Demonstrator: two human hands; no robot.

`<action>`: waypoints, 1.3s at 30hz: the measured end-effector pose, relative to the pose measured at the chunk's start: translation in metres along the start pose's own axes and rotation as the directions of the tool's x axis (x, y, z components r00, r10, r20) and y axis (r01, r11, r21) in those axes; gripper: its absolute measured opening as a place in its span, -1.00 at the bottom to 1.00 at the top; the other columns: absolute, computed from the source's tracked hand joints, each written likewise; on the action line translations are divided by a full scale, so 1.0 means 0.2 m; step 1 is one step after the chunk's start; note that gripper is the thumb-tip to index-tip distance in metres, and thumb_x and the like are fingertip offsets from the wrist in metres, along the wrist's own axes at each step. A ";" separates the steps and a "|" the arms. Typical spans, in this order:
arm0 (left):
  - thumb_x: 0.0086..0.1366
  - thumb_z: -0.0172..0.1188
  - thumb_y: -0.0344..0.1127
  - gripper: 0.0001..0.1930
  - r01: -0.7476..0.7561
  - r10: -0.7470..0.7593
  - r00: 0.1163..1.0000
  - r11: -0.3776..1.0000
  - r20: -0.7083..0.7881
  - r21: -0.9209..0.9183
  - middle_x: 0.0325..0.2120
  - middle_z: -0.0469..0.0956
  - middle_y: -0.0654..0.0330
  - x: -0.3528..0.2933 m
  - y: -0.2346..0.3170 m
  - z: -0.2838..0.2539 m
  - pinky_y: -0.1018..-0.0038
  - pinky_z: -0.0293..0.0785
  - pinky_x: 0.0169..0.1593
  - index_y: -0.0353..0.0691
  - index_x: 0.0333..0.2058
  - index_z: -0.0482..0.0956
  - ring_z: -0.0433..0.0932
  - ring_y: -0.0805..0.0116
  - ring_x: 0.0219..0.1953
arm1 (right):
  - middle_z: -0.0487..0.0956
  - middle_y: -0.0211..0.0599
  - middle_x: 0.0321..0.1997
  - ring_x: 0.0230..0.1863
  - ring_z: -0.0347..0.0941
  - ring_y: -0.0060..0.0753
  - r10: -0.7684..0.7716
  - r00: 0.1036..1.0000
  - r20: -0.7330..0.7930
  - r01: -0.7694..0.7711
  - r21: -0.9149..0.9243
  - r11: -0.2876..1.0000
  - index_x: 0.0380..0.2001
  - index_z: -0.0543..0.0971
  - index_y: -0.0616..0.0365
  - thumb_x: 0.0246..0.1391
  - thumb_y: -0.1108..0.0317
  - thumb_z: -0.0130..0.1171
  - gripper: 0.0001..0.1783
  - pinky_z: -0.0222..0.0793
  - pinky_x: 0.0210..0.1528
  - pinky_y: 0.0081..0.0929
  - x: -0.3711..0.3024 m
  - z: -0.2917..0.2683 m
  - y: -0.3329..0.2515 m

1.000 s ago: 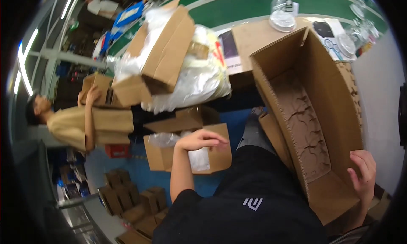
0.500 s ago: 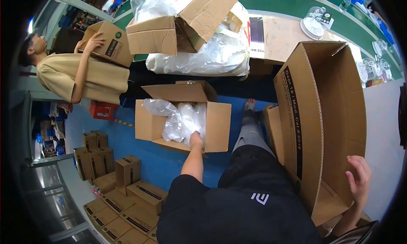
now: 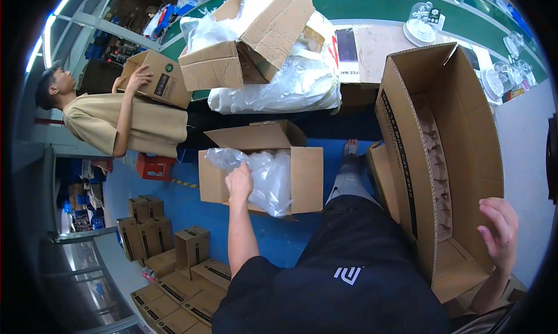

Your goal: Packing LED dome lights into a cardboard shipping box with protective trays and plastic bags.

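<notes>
**Layout, left to right**

Stacked boxes far left. Carton ahead-left, plastic bags in it, my left hand at them. Second carton at my right, right hand at its right edge. Tabletop beyond both.

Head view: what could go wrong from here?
The clear plastic beside the left hand bulges over the open carton's near edge and might slip out.
The tilted carton atop the plastic sack could slide off.
The tall carton, with just the right hand at its edge, might tip.
</notes>
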State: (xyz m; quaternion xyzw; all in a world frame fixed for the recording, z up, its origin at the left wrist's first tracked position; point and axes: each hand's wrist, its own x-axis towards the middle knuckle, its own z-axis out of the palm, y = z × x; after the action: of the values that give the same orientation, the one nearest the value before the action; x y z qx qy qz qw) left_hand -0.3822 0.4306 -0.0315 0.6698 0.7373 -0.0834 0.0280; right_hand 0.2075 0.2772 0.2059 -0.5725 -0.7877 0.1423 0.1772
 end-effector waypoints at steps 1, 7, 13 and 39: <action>0.28 0.03 -0.31 -0.84 0.042 -0.046 0.994 0.998 -0.102 -0.039 -0.40 0.64 -0.11 -0.01 -0.02 -0.04 -0.01 0.47 -0.15 -0.18 -0.27 0.55 0.62 -0.14 -0.28 | 0.57 -0.06 -0.16 -0.15 0.50 0.03 -0.029 0.999 0.015 0.029 -0.022 0.999 -0.20 0.52 0.29 -0.06 0.25 0.28 -0.61 0.42 -0.13 -0.18 0.01 0.00 -0.01; 0.39 0.02 -0.15 -0.72 0.018 -0.044 0.997 0.932 -0.063 -0.362 -0.40 0.59 -0.13 0.10 -0.10 -0.19 0.06 0.42 -0.21 -0.27 -0.30 0.51 0.57 -0.17 -0.26 | 0.56 -0.03 -0.15 -0.14 0.49 0.06 -0.098 0.994 0.053 0.100 -0.038 0.994 -0.18 0.51 0.30 -0.08 0.25 0.28 -0.58 0.40 -0.10 -0.14 0.07 -0.06 -0.08; 0.43 0.01 -0.16 -0.69 -0.094 -0.081 0.959 0.811 -0.271 -0.577 -0.49 0.54 -0.11 0.14 0.13 -0.60 0.17 0.39 -0.34 -0.32 -0.36 0.48 0.55 -0.12 -0.39 | 0.58 -0.15 -0.24 -0.24 0.54 -0.07 -0.347 0.937 0.046 0.348 0.002 0.938 -0.24 0.53 0.25 0.02 0.16 0.27 -0.62 0.45 -0.20 -0.20 0.31 -0.05 -0.21; 0.43 0.11 -0.28 -0.81 -0.709 0.218 0.703 0.137 -0.677 -0.692 -0.55 0.44 0.42 -0.11 0.88 -1.42 0.71 0.20 -0.49 -0.28 -0.33 0.47 0.30 0.71 -0.54 | 0.44 0.01 0.12 0.00 0.50 0.07 -0.480 0.776 0.409 0.414 0.243 0.877 0.19 0.34 0.05 0.09 0.04 0.27 -0.34 0.49 -0.02 -0.10 1.07 0.25 -0.70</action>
State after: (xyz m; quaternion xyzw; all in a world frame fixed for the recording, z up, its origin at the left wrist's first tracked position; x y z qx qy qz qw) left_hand -0.1856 0.4713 0.2371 0.7222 0.3725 0.5148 0.2730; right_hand 0.0063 0.4369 0.2455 -0.3046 -0.9083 0.2814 0.0548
